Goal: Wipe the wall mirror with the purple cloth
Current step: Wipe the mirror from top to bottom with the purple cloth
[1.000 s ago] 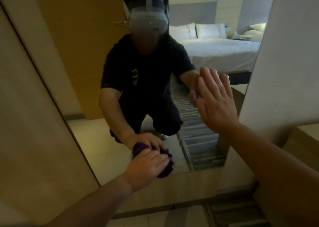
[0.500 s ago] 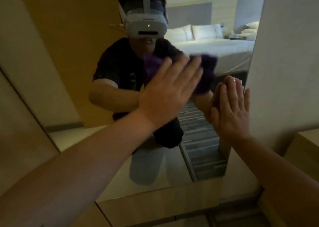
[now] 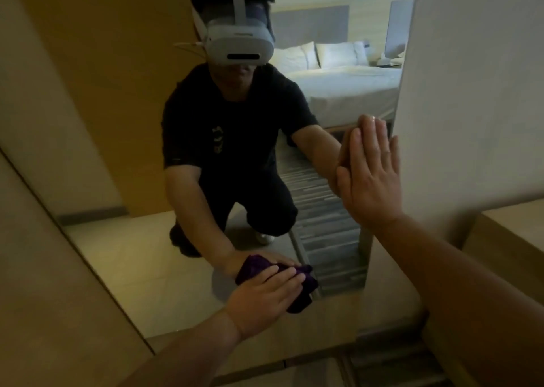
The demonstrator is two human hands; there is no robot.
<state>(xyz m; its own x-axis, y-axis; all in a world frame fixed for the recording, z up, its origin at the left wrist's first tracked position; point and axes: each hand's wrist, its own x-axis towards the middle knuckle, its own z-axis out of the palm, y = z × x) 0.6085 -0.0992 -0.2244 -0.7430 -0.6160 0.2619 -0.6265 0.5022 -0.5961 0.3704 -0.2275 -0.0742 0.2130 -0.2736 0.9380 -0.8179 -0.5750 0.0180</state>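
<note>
The tall wall mirror [image 3: 141, 263] fills the middle of the view and reflects a crouching person in dark clothes with a white headset. My left hand [image 3: 265, 301] presses the crumpled purple cloth [image 3: 303, 291] against the glass near the mirror's lower right corner; the cloth shows only past my fingers and in its reflection. My right hand [image 3: 369, 174] lies flat, fingers together and up, on the mirror's right edge at mid height, holding nothing.
A pale wall panel [image 3: 477, 92] stands right of the mirror, with a wooden ledge [image 3: 512, 227] below it. A beige wall [image 3: 35, 239] borders the mirror on the left. A wooden strip [image 3: 265, 354] runs under the glass. A bed shows in the reflection.
My left hand swept up with the cloth to the mirror's upper middle, then came back down to the lower right part. My right hand stayed flat, sliding slightly right along the edge.
</note>
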